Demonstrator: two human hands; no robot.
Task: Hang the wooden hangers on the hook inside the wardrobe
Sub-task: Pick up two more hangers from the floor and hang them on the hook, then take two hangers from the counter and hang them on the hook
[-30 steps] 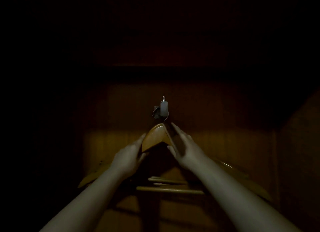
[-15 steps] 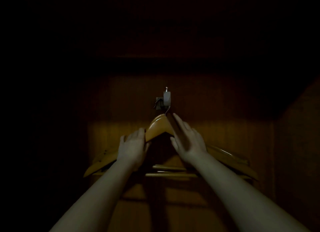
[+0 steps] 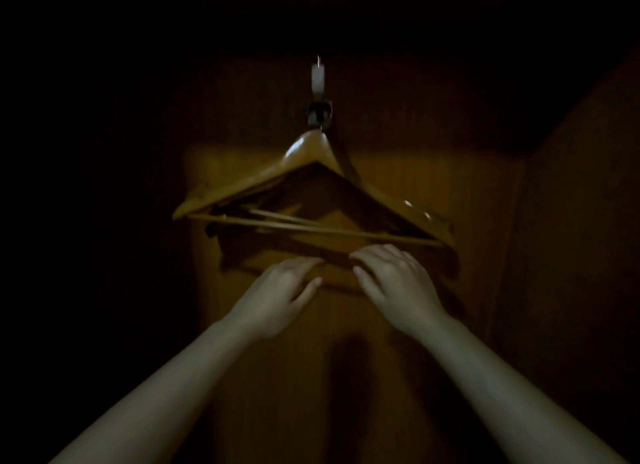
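Hanging from the hook (image 3: 319, 108), the wooden hangers (image 3: 311, 190) sit just above both hands — left hand (image 3: 277, 297), right hand (image 3: 398, 283) — fingers loose, empty.

I am looking into a dark wooden wardrobe (image 3: 263, 387), the kind you find in a home. A small hook (image 3: 318, 79) sits on its brown back wall (image 3: 443, 186). Wooden hangers (image 3: 304, 153) hang right below the hook. A wooden side wall (image 3: 581, 255) stands to the right of the hook.

Wooden hangers (image 3: 313, 190) hang on the hook (image 3: 318, 82), above both hands (image 3: 346, 283).
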